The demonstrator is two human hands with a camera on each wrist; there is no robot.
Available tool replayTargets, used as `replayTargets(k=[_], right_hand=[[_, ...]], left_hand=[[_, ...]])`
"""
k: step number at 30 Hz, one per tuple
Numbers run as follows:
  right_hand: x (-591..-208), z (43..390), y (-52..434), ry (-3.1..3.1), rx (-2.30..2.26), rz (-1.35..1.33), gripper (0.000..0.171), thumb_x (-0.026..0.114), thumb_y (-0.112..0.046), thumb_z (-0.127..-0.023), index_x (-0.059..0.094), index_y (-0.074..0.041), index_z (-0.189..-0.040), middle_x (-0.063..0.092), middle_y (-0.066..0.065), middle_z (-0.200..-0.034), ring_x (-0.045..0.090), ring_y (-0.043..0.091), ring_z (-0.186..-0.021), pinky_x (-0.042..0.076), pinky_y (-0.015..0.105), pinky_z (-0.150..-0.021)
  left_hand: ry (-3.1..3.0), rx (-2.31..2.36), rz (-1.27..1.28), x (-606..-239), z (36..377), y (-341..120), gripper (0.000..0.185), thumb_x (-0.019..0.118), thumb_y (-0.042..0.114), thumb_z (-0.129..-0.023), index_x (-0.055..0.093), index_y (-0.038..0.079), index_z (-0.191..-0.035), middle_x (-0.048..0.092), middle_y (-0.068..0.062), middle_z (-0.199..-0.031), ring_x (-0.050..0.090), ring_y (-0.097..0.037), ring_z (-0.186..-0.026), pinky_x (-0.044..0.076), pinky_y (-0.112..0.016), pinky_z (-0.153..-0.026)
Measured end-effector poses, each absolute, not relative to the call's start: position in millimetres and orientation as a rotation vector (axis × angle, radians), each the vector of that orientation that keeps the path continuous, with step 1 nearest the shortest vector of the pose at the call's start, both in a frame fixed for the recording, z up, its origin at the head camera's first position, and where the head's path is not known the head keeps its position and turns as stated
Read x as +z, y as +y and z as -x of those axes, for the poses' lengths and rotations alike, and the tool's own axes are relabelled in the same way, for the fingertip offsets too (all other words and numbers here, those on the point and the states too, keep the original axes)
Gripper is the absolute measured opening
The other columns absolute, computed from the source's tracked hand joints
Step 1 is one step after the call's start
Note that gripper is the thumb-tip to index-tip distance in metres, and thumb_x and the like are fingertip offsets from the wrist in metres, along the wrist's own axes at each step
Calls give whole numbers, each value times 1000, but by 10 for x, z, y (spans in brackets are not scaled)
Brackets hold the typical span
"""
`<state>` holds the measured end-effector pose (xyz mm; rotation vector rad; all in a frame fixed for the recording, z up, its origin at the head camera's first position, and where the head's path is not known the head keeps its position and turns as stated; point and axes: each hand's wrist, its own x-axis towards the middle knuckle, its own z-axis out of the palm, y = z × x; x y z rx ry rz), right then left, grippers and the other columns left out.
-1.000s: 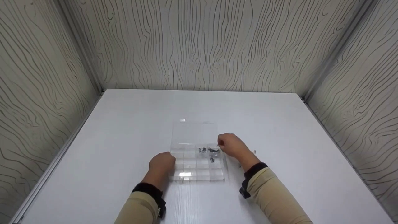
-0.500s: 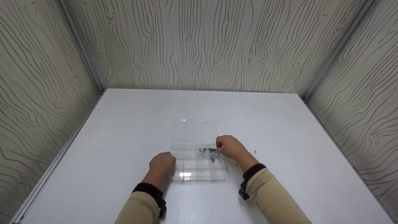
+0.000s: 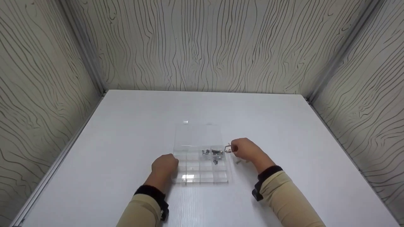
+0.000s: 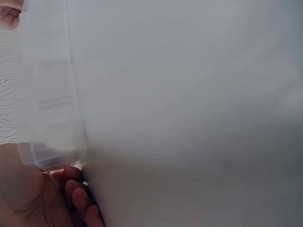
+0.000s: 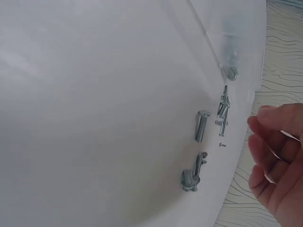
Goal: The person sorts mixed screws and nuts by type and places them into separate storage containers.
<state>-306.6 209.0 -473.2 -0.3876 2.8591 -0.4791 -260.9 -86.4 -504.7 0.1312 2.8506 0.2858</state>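
A clear plastic compartment box (image 3: 199,171) lies on the white table (image 3: 126,126), its lid (image 3: 197,134) folded back flat. Small metal screws (image 3: 212,153) fill its far right cells. My left hand (image 3: 164,165) grips the box's left side; in the left wrist view the fingers (image 4: 75,189) curl at the corner of the box (image 4: 47,94). My right hand (image 3: 245,150) hovers just right of the box and pinches a small bent metal part (image 3: 228,148). In the right wrist view its curled fingers (image 5: 274,156) hang above loose metal fasteners (image 5: 201,125) on the table.
Several loose screws and anchors (image 3: 240,162) lie on the table right of the box, under my right hand. Patterned walls (image 3: 202,44) close in the table at the back and on both sides.
My right hand has moved right, from over the box's far right cells to beside the box, now with a small metal part at its fingertips. The left hand and box have stayed put.
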Motion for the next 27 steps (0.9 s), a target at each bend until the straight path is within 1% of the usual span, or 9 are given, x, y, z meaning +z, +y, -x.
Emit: replayTargets(k=[3,6,9,13,15,17,21,24,27], right_hand=[[-4751,3048,2153,2794,-438,297,14,62,4,-76,62,-10,-80,56,0,-76,53,16,-68,48,29,-57],[-4780,3030,2185,2789,-373,289,14,65,3,-74,61,-11,-77,56,0,-74,52,17,-68,47,31,-60],[-4822,3011,2197,2815,-314,320,15,66,2,-73,60,-12,-73,56,-1,-71,51,17,-69,46,33,-65],[-4871,2976,2195,2837,-273,339,17,63,2,-73,59,-13,-70,56,-2,-71,51,17,-69,46,34,-67],[-4891,2964,2186,2846,-261,346,16,62,2,-74,58,-13,-70,55,-1,-71,51,17,-69,46,34,-66],[-4897,2954,2175,2854,-252,348,16,62,1,-75,57,-13,-70,55,-1,-71,50,18,-69,46,34,-66],[-4919,2955,2166,2854,-240,350,15,62,0,-75,56,-13,-71,55,0,-71,50,19,-69,46,35,-66],[-4934,2962,2170,2850,-239,341,15,62,-1,-75,56,-13,-71,55,0,-71,50,19,-68,46,35,-66],[-4917,2972,2167,2845,-264,332,13,63,-2,-75,56,-12,-72,54,0,-70,50,19,-67,46,34,-65]], left_hand=[[2866,278,-162,-5050,2601,-870,3,61,6,-76,63,7,-78,61,-6,-86,54,-20,-74,49,-35,-60],[2871,274,-181,-5057,2603,-877,9,64,1,-68,61,8,-72,60,-5,-84,51,-18,-71,48,-34,-57],[2869,341,-131,-5065,2611,-877,2,60,6,-75,61,8,-74,60,-6,-83,51,-18,-70,48,-35,-57],[2858,299,-164,-5063,2610,-875,5,59,5,-77,62,8,-75,60,-6,-87,50,-18,-72,48,-34,-58],[2866,234,-220,-5059,2606,-880,8,61,1,-73,61,9,-73,61,-5,-90,50,-17,-73,48,-34,-59],[2872,189,-254,-5060,2605,-883,10,62,0,-71,61,10,-72,61,-5,-91,50,-18,-73,48,-35,-59],[2895,227,-234,-5073,2609,-886,9,59,1,-73,61,9,-71,62,-6,-89,51,-19,-71,47,-35,-59],[2898,219,-234,-5081,2608,-883,8,60,0,-72,62,8,-73,61,-6,-86,51,-19,-70,48,-35,-58],[2887,243,-198,-5089,2613,-878,6,59,3,-76,63,7,-76,60,-6,-84,52,-20,-70,48,-35,-59]])
